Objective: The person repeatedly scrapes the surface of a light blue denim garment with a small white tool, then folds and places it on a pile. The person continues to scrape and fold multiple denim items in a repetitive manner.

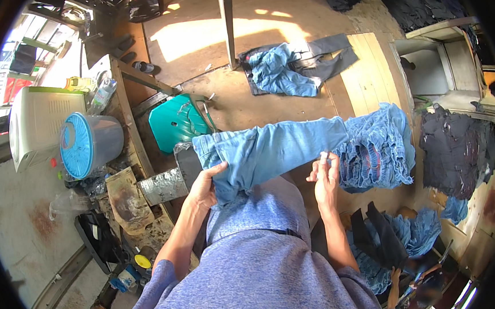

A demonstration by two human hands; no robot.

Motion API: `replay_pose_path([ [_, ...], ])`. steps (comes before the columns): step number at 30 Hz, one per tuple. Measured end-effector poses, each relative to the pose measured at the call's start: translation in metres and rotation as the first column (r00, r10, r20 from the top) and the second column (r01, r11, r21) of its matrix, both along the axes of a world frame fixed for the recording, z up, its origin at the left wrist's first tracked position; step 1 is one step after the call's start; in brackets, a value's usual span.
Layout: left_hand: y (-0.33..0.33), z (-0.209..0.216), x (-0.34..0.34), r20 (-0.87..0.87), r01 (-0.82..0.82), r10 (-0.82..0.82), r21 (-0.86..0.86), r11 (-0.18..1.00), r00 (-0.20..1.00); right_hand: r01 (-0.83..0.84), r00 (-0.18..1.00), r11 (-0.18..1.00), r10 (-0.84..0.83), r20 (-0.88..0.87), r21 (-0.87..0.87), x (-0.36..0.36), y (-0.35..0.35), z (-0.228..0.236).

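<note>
Nearest the camera, at six o'clock, wears a heathered blue shirt point(250, 280). Just above it, at the centre of the dial, holds a light-blue denim garment point(264, 150) stretched from nine toward three, with its broad end overlapping a dark block point(188, 165) in view. Grips that end with the left hand point(203, 191), thumb on top of the cloth. Keeps the right hand point(325, 180) at four, fingers curled narrowly beside the tapered end; cannot tell about any pinch on the cloth.

Has a tall stack of gathered blue denim point(376, 148) at three, right up against the tapered end in view, and a dark cloth stack point(457, 151) farther out. At four, black cloth point(379, 237), with a co-worker's hand point(394, 285) just below. At nine, hard by the dark block, a silvery cylinder point(163, 186). At ten, a teal stool point(176, 125); at twelve, an upright post point(227, 27) in the way of a full view of the floor; at one, blue and dark clothes point(282, 74) spread on the floor.

Among containers, shows a translucent bucket point(111, 138) at nine under a blue lid point(80, 144), contents too unclear to name. At ten, a clear bottle point(103, 97). At two, an open-fronted cabinet point(428, 67), pale inside.
</note>
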State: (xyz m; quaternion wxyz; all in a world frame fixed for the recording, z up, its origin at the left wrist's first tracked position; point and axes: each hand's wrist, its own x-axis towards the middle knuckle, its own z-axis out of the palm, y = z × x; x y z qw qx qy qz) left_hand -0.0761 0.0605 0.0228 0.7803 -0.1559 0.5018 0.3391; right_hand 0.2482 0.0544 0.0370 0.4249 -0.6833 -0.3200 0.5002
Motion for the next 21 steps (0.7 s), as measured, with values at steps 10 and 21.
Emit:
replay_pose_path([
  [10, 0.0, -0.013, 0.003, 0.092, 0.211, -0.228, 0.166, 0.963, 0.969, -0.314, 0.922, 0.906, 0.362, 0.136, -0.284, -0.077, 0.024, 0.011],
  [21, -0.018, -0.032, -0.004, 0.191, 0.042, -0.086, 0.224, 0.974, 0.978, -0.154, 0.984, 0.934, 0.114, -0.138, -0.323, -0.119, 0.022, -0.023],
])
